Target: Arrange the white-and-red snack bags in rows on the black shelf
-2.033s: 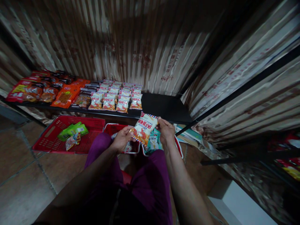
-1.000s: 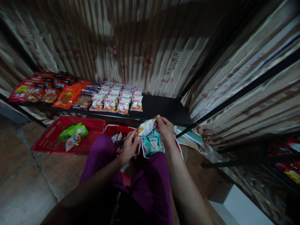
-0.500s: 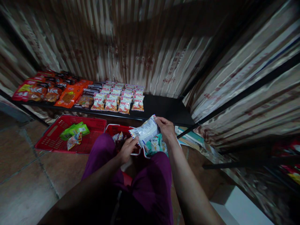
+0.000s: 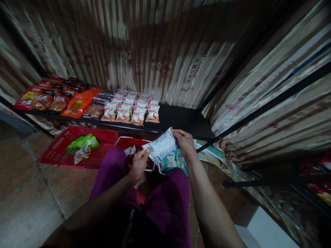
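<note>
A white snack bag [image 4: 162, 147] with a striped edge is stretched between my two hands, its printed back facing up. My left hand [image 4: 140, 161] pinches its lower left corner; my right hand [image 4: 184, 139] grips the upper right end. Below it, teal snack bags [image 4: 172, 162] lie in a basket, partly hidden by the held bag. Beside that, a red basket [image 4: 129, 140] holds more bags, half covered by my left hand. Rows of white and orange snack bags [image 4: 139, 115] with similar striped edges stand on the black shelf [image 4: 178, 119].
At left on the tiled floor lies a larger red basket [image 4: 57, 156] with green packets [image 4: 84, 142] and a colourful bag [image 4: 82, 155]. Orange packs [image 4: 77, 106] and red packs [image 4: 31, 98] fill the shelf's left end. A black post [image 4: 207, 146] rises at right, near a white box [image 4: 269, 229].
My left hand has shifted slightly on the bag's corner, and the bag has tilted a little. Both hands still hold it. The view has barely moved.
</note>
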The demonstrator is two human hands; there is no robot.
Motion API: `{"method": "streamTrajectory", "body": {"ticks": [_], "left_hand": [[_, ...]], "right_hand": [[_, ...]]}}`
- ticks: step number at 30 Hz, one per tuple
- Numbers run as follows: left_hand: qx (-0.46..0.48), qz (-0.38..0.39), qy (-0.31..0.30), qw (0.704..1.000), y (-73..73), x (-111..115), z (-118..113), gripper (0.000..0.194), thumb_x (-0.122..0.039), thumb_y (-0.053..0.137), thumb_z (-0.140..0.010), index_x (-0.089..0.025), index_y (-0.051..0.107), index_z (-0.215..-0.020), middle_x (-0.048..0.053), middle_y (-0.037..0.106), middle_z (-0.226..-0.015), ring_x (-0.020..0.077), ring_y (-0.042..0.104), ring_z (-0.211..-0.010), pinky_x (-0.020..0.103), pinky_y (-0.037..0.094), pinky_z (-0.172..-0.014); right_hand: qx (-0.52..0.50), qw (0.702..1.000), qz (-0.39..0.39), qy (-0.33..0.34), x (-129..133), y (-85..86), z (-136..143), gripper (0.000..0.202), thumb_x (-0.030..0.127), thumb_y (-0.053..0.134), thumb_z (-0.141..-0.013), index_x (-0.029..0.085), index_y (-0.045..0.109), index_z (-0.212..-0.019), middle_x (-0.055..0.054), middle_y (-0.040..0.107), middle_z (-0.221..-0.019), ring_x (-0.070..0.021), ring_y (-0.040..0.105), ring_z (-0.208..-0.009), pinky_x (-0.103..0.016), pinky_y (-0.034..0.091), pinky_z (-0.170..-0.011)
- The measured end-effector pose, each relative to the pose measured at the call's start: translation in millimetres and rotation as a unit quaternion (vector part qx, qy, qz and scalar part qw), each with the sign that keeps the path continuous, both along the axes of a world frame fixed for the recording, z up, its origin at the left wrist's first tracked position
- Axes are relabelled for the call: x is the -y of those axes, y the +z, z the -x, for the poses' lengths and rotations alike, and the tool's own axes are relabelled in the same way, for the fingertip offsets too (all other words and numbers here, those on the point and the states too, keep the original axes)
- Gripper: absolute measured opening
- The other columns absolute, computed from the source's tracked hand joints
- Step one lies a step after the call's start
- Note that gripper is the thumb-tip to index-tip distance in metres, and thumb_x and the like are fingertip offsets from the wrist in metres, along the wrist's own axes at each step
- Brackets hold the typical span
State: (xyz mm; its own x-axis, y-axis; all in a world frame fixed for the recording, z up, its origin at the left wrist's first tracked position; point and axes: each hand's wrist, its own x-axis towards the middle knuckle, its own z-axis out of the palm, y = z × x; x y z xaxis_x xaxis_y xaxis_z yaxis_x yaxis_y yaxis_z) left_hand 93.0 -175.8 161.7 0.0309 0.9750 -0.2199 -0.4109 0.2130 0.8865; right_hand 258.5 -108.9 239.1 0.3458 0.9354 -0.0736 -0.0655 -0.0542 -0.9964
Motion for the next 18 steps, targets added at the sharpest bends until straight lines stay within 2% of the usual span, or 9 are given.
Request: {"method": "streamTrajectory", "body": {"ticks": [4, 9, 13, 18], "left_hand": [[0.022, 0.016, -0.009, 1.0, 6.6, 3, 2, 0.045, -0.051, 0.068, -0.066, -0.011, 0.068, -0.087, 0.006, 0.069, -0.077, 0.0121, 0.059, -0.057, 0.024, 0.049, -0.053], [0.044, 0.025, -0.039, 0.998, 13.5, 2, 8, 0.045, -0.039, 0.075, -0.061, -0.014, 0.064, -0.098, 0.007, 0.069, -0.093, 0.011, 0.06, -0.06, 0.021, 0.049, -0.05], [0.042, 0.039, -0.046, 0.997, 14.3, 1, 11, 0.041, -0.036, 0.076, -0.059, -0.011, 0.065, -0.091, 0.007, 0.069, -0.083, 0.0126, 0.062, -0.062, 0.023, 0.05, -0.053], [0.083, 0.07, -0.034, 0.994, 14.1, 2, 10, 0.034, -0.031, 0.077, -0.059, -0.011, 0.064, -0.084, 0.007, 0.069, -0.079, 0.0141, 0.063, -0.064, 0.024, 0.051, -0.056]], "right_hand": [[0.007, 1.0, 0.007, 0.01, -1, 0.2, -2, 0.026, 0.037, 0.077, -0.05, 0.016, 0.071, -0.065, 0.004, 0.061, -0.049, -0.0085, 0.048, -0.043, -0.02, 0.036, -0.043], [0.051, 0.998, 0.016, 0.038, -6, -3.8, -8, 0.03, 0.04, 0.076, -0.052, 0.015, 0.072, -0.067, 0.003, 0.062, -0.051, -0.0078, 0.046, -0.042, -0.02, 0.032, -0.041], [0.072, 0.996, 0.016, 0.05, -10, -4.0, -9, 0.031, 0.042, 0.076, -0.051, 0.015, 0.072, -0.067, 0.002, 0.063, -0.052, -0.0083, 0.047, -0.043, -0.021, 0.033, -0.043], [0.09, 0.993, -0.002, 0.074, -12, -4.7, -9, 0.033, 0.043, 0.077, -0.051, 0.015, 0.072, -0.068, 0.0, 0.066, -0.059, -0.01, 0.051, -0.05, -0.022, 0.037, -0.049]]}}
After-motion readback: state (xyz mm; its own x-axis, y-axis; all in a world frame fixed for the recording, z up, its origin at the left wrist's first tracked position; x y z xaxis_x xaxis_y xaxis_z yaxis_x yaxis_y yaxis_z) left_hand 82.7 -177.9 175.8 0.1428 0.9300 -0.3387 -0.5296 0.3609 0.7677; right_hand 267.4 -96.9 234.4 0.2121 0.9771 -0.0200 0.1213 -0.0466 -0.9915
